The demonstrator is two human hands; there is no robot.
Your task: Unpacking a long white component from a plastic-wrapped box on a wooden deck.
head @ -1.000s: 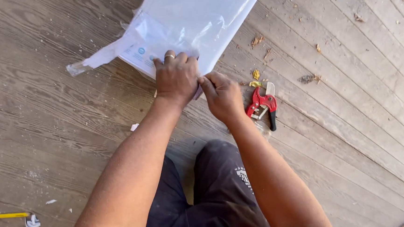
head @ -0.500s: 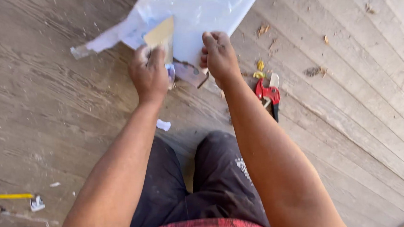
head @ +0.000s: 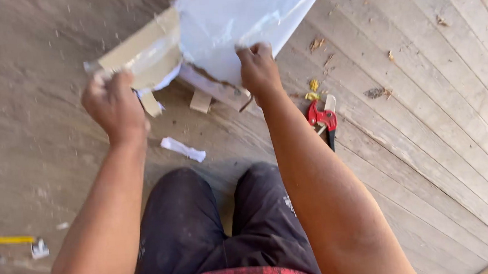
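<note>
two hands at a white-wrapped package (head: 237, 19) lying on the wooden floor (head: 423, 115). left hand (head: 115, 105), fingers clamped on a taped cardboard flap (head: 143, 50) at the package's end. right hand (head: 258, 68) grips the white wrapping just beside it. red cutter (head: 323, 118) lies near the right forearm; paper scrap (head: 184, 149) before the knees.

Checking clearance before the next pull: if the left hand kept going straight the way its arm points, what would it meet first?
The left hand points up and away, gripping the cardboard flap. Straight on, it meets that flap at once; past it only bare deck boards show. Depth is hard to judge.
</note>
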